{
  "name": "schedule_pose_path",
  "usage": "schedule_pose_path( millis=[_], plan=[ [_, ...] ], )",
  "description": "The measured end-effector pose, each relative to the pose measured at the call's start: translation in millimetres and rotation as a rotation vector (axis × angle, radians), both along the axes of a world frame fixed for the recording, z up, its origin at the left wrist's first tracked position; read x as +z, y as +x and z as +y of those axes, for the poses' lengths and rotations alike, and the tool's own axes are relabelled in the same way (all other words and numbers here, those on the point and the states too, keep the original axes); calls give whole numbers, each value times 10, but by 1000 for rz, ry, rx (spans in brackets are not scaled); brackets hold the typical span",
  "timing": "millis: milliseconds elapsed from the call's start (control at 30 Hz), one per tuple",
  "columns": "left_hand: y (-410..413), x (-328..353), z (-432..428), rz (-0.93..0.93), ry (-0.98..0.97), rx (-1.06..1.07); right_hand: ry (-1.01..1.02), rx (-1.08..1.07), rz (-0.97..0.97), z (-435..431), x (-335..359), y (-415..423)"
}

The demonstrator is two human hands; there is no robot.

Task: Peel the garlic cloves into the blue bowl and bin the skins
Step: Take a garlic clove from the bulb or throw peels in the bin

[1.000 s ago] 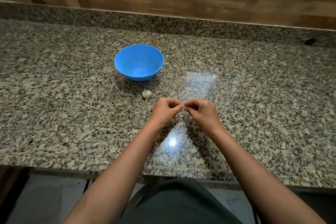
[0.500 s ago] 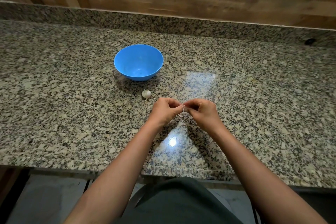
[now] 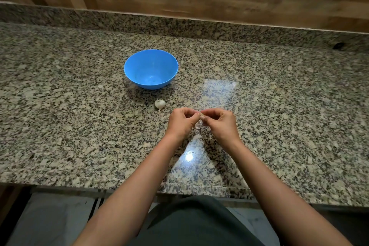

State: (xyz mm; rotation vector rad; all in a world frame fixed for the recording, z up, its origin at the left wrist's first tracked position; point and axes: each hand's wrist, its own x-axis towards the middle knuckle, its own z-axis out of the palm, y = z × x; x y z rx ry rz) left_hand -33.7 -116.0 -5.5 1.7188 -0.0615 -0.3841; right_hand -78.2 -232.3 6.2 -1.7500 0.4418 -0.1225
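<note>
one garlic clove (image 3: 201, 115) between left hand (image 3: 180, 122) and right hand (image 3: 219, 124)

head-worn wide-angle view, facing forward and down, close over countertop (image 3: 79, 126)

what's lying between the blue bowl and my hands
Head view: a garlic piece lies on the counter between the blue bowl and the left hand and right hand, which pinch a clove, touching neither bowl nor hands.
</note>
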Motion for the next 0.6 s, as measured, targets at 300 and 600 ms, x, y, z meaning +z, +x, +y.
schedule_pose_path(
  millis=[300, 600],
  plan=[
    [8, -28, 6, 39, 20, 17, 459, -98, 15, -28, -28, 14],
    [17, -68, 97, -35, 219, -52, 688, -130, 67, -122, -22, -1]
  ],
)
